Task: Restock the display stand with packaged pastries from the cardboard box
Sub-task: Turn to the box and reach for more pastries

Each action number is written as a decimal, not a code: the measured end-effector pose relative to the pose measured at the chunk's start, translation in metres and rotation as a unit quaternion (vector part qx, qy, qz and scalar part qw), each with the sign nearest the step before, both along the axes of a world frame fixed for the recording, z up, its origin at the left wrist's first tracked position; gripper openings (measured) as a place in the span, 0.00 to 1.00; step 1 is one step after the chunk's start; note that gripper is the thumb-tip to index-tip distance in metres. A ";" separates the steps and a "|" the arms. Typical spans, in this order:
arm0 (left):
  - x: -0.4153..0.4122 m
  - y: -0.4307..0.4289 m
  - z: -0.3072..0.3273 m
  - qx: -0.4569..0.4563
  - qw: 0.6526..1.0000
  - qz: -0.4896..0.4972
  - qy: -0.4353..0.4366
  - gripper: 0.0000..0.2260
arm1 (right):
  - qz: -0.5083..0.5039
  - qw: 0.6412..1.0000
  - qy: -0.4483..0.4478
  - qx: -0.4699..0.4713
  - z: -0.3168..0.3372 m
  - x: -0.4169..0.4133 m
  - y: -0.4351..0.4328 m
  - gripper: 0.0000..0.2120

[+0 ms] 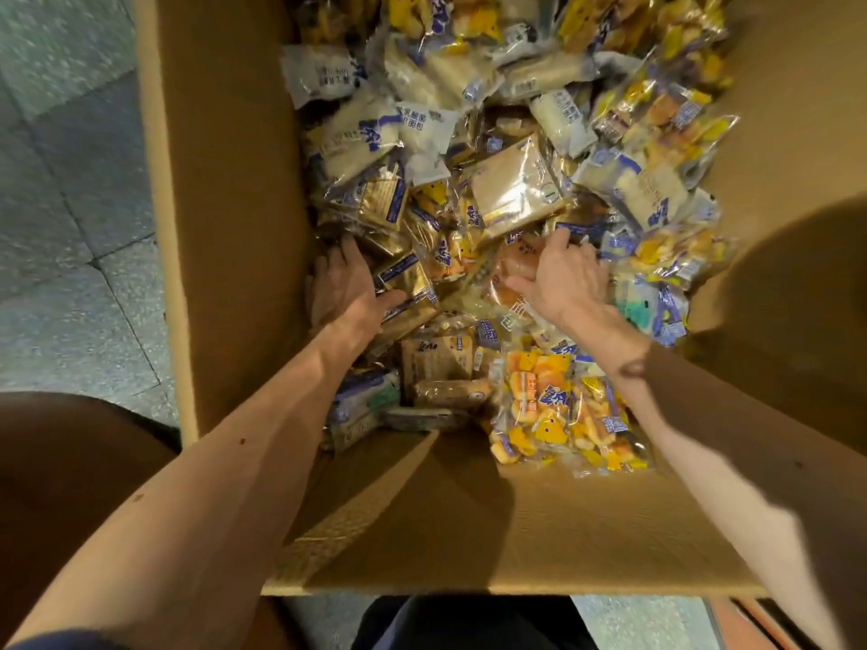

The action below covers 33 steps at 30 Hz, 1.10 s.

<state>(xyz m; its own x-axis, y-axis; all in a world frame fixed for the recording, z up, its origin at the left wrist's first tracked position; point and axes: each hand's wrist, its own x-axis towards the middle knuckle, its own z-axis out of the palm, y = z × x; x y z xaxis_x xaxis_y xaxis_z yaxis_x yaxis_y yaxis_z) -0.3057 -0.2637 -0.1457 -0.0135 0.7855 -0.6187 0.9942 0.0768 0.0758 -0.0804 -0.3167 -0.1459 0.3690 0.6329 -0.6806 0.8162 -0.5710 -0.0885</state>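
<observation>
Asker: Floor and room, what do they look like?

Watcher: The floor [70,204] is of grey speckled tiles. It shows on the left and a little at the bottom edge. A big open cardboard box [225,180] fills almost all the view, with its brown flaps spread out to the sides.

Asker: And where are the pastries?

Watcher: The packets [469,110] lie in a loose heap inside the box, white, gold and yellow ones mixed together. Both bare arms reach in. The left hand [345,283] lies near the left wall of the box, with the fingers straight and the thumb spread out onto a gold packet [403,279]. The right hand [563,279] is on the middle of the heap. Its thumb is stretched to the left and its fingers are bent down among the wrappers.

Asker: Does the right hand hold one?

Watcher: I cannot tell, because the hand itself covers what is under the fingers. The far end of the box is cut off by the top edge. The print on the packets is too blurred to read. A dark brown shape [797,297] covers the right flap, and I cannot say what it is.
</observation>
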 end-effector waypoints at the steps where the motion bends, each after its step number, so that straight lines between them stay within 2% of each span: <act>1: 0.001 0.001 0.000 -0.007 1.000 0.001 0.007 0.47 | -0.013 1.000 0.009 -0.002 0.002 0.001 0.001 0.42; 5: 0.006 0.003 0.003 -0.040 0.998 0.038 0.024 0.53 | -0.052 0.997 0.049 -0.032 0.010 0.007 0.005 0.42; 7: 0.007 0.002 0.003 -0.034 0.998 0.034 0.031 0.51 | -0.052 0.994 0.073 -0.066 0.012 0.010 0.003 0.32; 9: 0.006 -0.001 0.004 -0.021 0.999 0.007 0.039 0.46 | -0.069 0.987 0.111 -0.091 0.013 0.010 -0.001 0.27; 11: 0.003 -0.005 0.007 0.007 0.997 -0.042 0.063 0.41 | -0.060 0.985 0.127 -0.097 0.015 0.011 -0.005 0.27; 14: -0.004 -0.008 0.007 0.070 0.990 -0.098 0.075 0.37 | 0.006 0.992 0.091 -0.093 0.013 0.013 -0.011 0.28; 15: -0.006 -0.009 0.007 0.070 0.992 -0.090 0.056 0.37 | 0.013 0.991 0.093 -0.095 0.014 0.014 -0.012 0.29; 17: -0.007 -0.009 0.002 0.010 0.999 -0.033 -0.005 0.40 | -0.001 0.988 0.114 -0.100 0.016 0.012 -0.014 0.36; 18: -0.007 -0.010 -0.001 -0.020 0.999 0.002 -0.037 0.40 | -0.016 0.987 0.128 -0.099 0.017 0.011 -0.015 0.39; 20: -0.008 -0.010 -0.005 -0.043 0.996 0.037 -0.072 0.32 | -0.058 0.982 0.155 -0.093 0.021 0.008 -0.017 0.46; 23: -0.011 -0.006 -0.001 -0.047 0.992 0.066 -0.096 0.27 | -0.129 0.969 0.194 -0.083 0.026 0.011 -0.023 0.48; 27: -0.011 -0.007 0.013 -0.060 0.993 0.088 -0.050 0.23 | -0.197 0.956 0.214 -0.045 0.038 0.017 -0.026 0.42; 30: -0.008 -0.011 0.038 -0.040 0.990 0.098 -0.090 0.18 | -0.254 0.940 0.226 -0.007 0.054 0.022 -0.030 0.37; 33: -0.008 -0.023 0.075 0.031 0.992 0.051 -0.108 0.15 | -0.313 0.919 0.237 0.037 0.070 0.025 -0.041 0.30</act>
